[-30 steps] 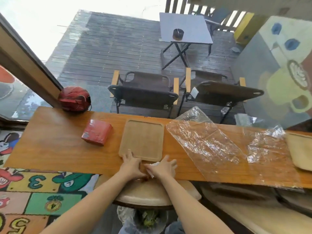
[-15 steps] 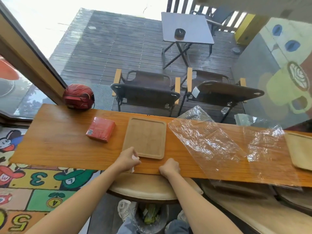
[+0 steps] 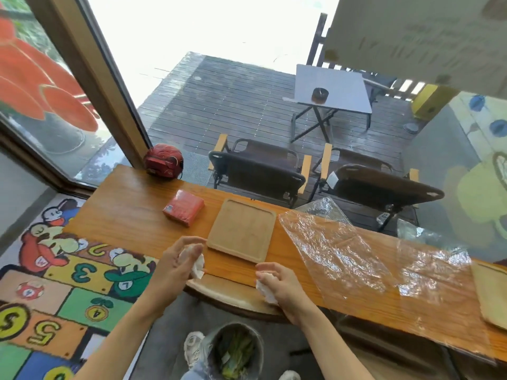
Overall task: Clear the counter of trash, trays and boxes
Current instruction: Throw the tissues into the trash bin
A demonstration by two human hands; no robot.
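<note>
Fingers (image 3: 192, 249) of our left hand (image 3: 178, 266) curl round a crumpled white paper napkin (image 3: 198, 266), and our right hand (image 3: 282, 283) pinches a second white paper scrap (image 3: 264, 287); both are lifted off the long orange-brown wooden bench (image 3: 131, 215), near its front edge. Below us stands a round grey bin lined with clear plastic (image 3: 233, 349), already holding green waste.

We judge the risk to lie in the drop: the bin's mouth is narrow and sits between our arms, so light, fluffy paper let go from this height could drift onto the floor. A loose corner hangs from the left napkin and may tear away.

What remains on the bench looks harder to handle. A shallow rectangular pale wooden tray (image 3: 242, 231) with rounded corners lies flat and rigid beside a soft red packet (image 3: 183, 207). To the right, a wide crinkled sheet of clear plastic film (image 3: 343, 259) overhangs the front edge; glossy and limp, it could slide off or cling if we brush it.
</note>
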